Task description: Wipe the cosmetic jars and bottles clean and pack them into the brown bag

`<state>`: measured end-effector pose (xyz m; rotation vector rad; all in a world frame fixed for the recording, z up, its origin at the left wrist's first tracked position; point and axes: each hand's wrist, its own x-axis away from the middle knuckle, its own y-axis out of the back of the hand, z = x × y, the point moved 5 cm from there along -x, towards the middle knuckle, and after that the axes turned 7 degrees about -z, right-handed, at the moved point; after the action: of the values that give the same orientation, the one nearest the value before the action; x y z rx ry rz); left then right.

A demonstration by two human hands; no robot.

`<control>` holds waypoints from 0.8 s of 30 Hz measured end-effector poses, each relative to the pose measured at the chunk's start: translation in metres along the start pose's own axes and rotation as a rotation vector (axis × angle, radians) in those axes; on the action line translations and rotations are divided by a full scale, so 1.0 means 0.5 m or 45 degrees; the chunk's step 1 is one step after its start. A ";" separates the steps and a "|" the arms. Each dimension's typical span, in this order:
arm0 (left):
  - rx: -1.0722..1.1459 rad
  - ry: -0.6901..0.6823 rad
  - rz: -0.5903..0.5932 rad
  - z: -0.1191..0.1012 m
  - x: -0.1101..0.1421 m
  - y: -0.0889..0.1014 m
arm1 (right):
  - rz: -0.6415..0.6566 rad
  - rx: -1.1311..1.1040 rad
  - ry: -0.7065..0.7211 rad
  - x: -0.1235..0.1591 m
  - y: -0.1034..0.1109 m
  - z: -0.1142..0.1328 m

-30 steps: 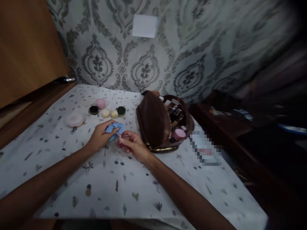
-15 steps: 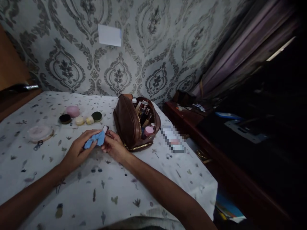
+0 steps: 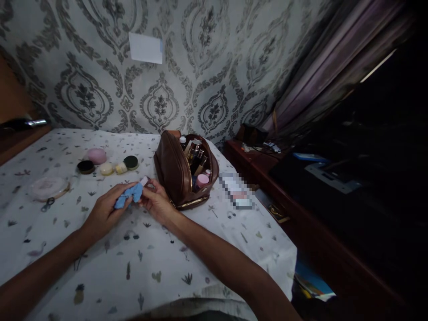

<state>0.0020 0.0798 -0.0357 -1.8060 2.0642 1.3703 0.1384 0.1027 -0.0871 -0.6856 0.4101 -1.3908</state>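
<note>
My left hand is closed on a crumpled light-blue cloth, just above the patterned tablecloth. Close beside it, my right hand grips a small item with a pale end and a dark part; fingers hide most of it, so its kind is unclear. The cloth touches this item. Right of my hands stands a brown cosmetic bag, unzipped, with several bottles and a pink-lidded jar inside.
Behind my hands sit a pink round container, a black-lidded jar, a cream-coloured jar, a small yellow-labelled container and a dark green lid. A clear round case lies left. The table edge runs along the right.
The whole view has shifted slightly, so everything appears a little further left. Both hands keep their hold on the blue cloth and the small item.
</note>
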 end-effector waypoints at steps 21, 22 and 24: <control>0.064 0.202 -0.070 0.002 -0.009 0.024 | -0.025 0.023 0.007 0.010 -0.014 0.027; 0.083 0.241 -0.078 0.005 -0.007 0.023 | -0.014 0.030 -0.003 0.012 -0.016 0.027; 0.124 0.310 -0.109 0.013 -0.004 0.022 | 0.026 0.053 -0.041 0.017 -0.021 0.024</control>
<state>-0.0097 0.0843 -0.0321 -2.0816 2.0924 1.0553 0.1395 0.0964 -0.0699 -0.6668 0.3611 -1.3637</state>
